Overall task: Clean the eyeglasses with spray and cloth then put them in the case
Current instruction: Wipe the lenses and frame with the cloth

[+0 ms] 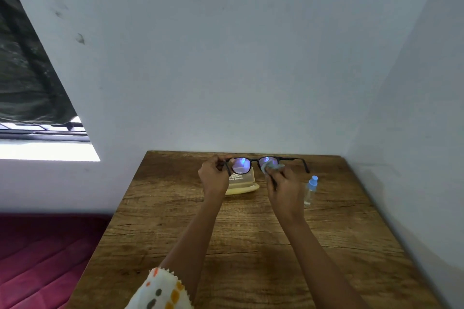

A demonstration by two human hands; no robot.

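Table (251,246): case (244,187) (partly hidden) behind eyeglasses (241,165)

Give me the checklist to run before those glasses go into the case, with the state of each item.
1. Secure hold: the left hand grips the eyeglasses at one end of the frame. Ok.
2. Cloth in use: the right hand pinches the cloth against the lens on its side. Ok.
3. Lenses clean: glare covers both. Cannot tell.
4. Temples folded: both are spread open. Not ok.
5. Case ready: the case lies on the table beyond the hands and looks open. Ok.
6. Spray bottle out of the way: it stands upright, beside the right hand. Ok.
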